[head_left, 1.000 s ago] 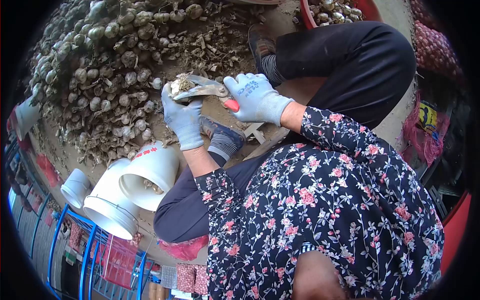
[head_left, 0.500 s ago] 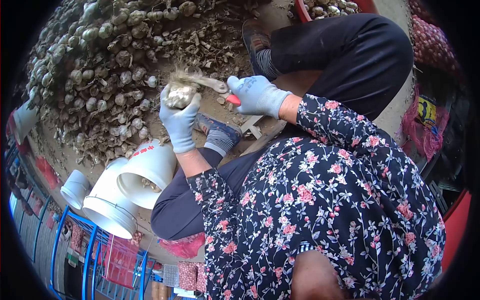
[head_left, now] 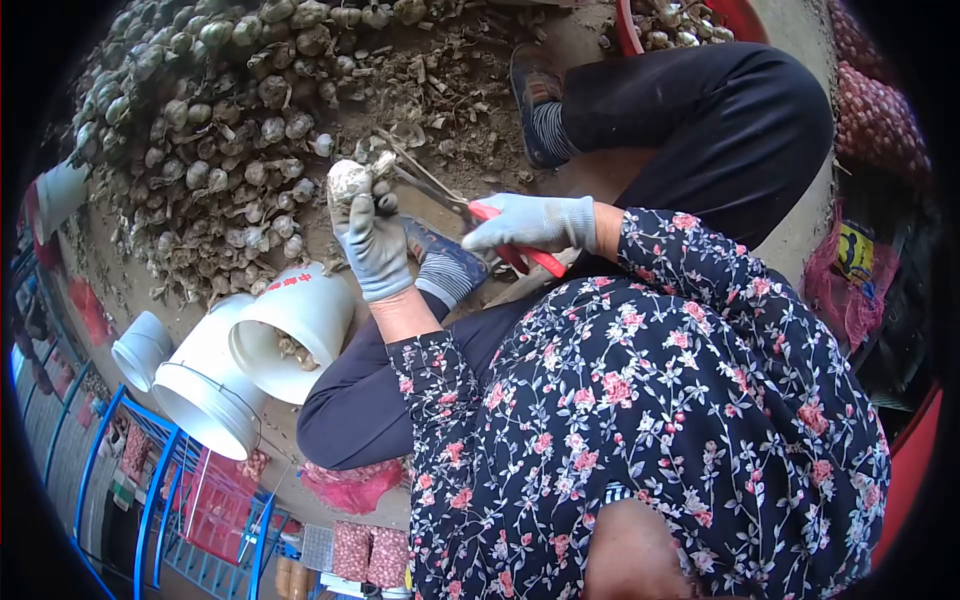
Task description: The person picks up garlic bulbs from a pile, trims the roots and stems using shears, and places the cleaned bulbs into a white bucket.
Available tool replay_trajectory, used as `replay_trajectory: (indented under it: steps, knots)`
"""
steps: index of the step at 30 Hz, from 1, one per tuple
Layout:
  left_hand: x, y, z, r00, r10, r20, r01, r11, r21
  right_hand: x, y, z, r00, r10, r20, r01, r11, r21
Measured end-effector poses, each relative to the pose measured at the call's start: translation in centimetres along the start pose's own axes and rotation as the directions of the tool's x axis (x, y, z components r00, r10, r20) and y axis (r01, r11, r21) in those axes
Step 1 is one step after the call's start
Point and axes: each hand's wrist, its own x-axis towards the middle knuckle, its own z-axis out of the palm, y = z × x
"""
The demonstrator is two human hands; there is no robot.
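Note:
My left hand [head_left: 372, 238], in a grey glove, grips a garlic bulb [head_left: 347, 180] and holds it up over the dirt floor. My right hand [head_left: 530, 223], also gloved, is closed on the red handles of a pair of shears [head_left: 455, 205]. The open metal blades point at the bulb's top, close to it. A big heap of unpeeled garlic bulbs [head_left: 210, 130] lies just beyond my left hand.
White plastic buckets [head_left: 290, 330] lie on their sides at lower left, one with a few bulbs inside. A red basin [head_left: 735, 18] of garlic stands at the top right. Red mesh sacks [head_left: 870, 110] are at the right. My legs and shoes fill the middle.
The bulb's stringy roots seen earlier are gone from its top. My right hand has dropped lower and the shears have opened, showing the red handles.

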Motion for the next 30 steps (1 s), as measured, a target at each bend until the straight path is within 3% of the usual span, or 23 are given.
replay_trajectory:
  steps: [1,3,6,8,10,11,12,13,14,15,16,19,20,22,23,24,25,26,27,28,29,30]
  knots:
    - [-0.4,-0.2,0.3,1.0,0.002,-0.006,-0.002,1.0,-0.001,0.4,-0.4,0.3,0.999,-0.036,0.03,0.037,0.999,-0.019]
    - [-0.8,-0.2,0.9,1.0,-0.008,-0.02,0.011,0.988,0.153,1.9,-0.3,0.9,0.988,-0.151,-0.013,0.151,0.982,0.113]
    - [-1.4,0.0,1.2,0.998,-0.017,-0.064,0.03,0.977,0.213,1.7,-1.8,0.9,0.994,-0.104,-0.04,0.107,0.989,0.103]
    - [-1.7,1.0,1.9,0.996,-0.013,-0.085,0.034,0.967,0.252,1.6,-1.6,0.4,0.997,-0.067,-0.036,0.064,0.995,-0.082]
    - [-1.8,2.5,2.4,0.966,0.136,-0.221,-0.052,0.935,0.351,1.0,-1.6,0.4,0.998,-0.025,-0.064,0.021,0.998,-0.053]
    - [-1.9,4.0,1.7,0.883,0.289,-0.371,-0.185,0.939,0.29,0.8,-1.6,0.3,0.994,0.014,-0.107,-0.016,1.0,-0.022]
    - [-2.8,6.4,0.7,0.744,0.446,-0.498,-0.333,0.893,0.302,0.9,-1.1,0.2,0.991,0.056,-0.119,-0.053,0.998,0.027]
    - [-3.3,9.3,-5.0,0.611,0.534,-0.584,-0.442,0.842,0.308,1.0,-0.7,-0.1,0.992,0.056,-0.111,-0.053,0.998,0.026]
    - [-4.9,11.9,-8.7,0.603,0.538,-0.59,-0.442,0.84,0.314,1.3,-0.3,-0.3,0.989,0.093,-0.114,-0.076,0.987,0.139]
    - [-6.7,14.4,-11.4,0.402,0.547,-0.734,-0.571,0.777,0.265,1.7,0.1,-0.4,0.985,0.131,-0.108,-0.101,0.963,0.249]
    - [-7.8,15.8,-12.6,0.19,0.5,-0.845,-0.692,0.678,0.246,2.2,0.5,-0.3,0.984,0.121,-0.128,-0.091,0.972,0.218]
    - [-5.4,15.4,-8.0,0.116,0.458,-0.881,-0.69,0.676,0.261,2.4,0.0,0.5,0.986,0.124,-0.11,-0.113,0.989,0.101]
    - [-5.5,14.9,-14.6,0.231,0.513,-0.827,-0.605,0.741,0.291,1.9,0.0,0.4,0.987,0.127,-0.095,-0.122,0.991,0.055]
    - [-2.1,12.6,-13.9,0.364,0.482,-0.797,-0.083,0.869,0.488,1.4,-0.3,0.6,0.978,0.14,-0.155,-0.151,0.986,-0.063]
    - [0.1,11.2,-13.3,0.462,0.488,-0.741,0.103,0.8,0.591,1.3,-0.3,0.4,0.974,0.137,-0.18,-0.161,0.98,-0.121]
    - [2.2,9.3,-12.5,0.407,0.544,-0.733,0.093,0.774,0.626,1.5,0.4,0.0,0.971,0.107,-0.216,-0.158,0.959,-0.235]
    - [4.1,8.2,-20.1,0.416,0.533,-0.737,0.255,0.709,0.658,1.5,0.4,0.0,0.962,0.142,-0.234,-0.194,0.957,-0.215]
    - [5.4,7.8,-26.5,0.504,0.371,-0.78,0.52,0.59,0.617,1.6,0.4,0.1,0.952,0.168,-0.256,-0.221,0.956,-0.193]
    - [5.3,7.5,-21.7,0.516,0.237,-0.823,0.571,0.621,0.537,0.9,0.2,0.3,0.937,0.204,-0.283,-0.257,0.953,-0.163]
    - [5.4,7.1,-21.2,0.539,0.151,-0.828,0.591,0.633,0.5,1.1,0.0,0.2,0.923,0.24,-0.299,-0.295,0.944,-0.151]
    - [6.1,6.5,-21.8,0.557,0.062,-0.828,0.613,0.642,0.461,1.6,0.4,-0.1,0.929,0.15,-0.339,-0.256,0.921,-0.294]
    - [6.2,5.2,-22.8,0.577,0.151,-0.803,0.549,0.655,0.518,1.6,0.5,-0.3,0.923,0.148,-0.356,-0.258,0.922,-0.288]
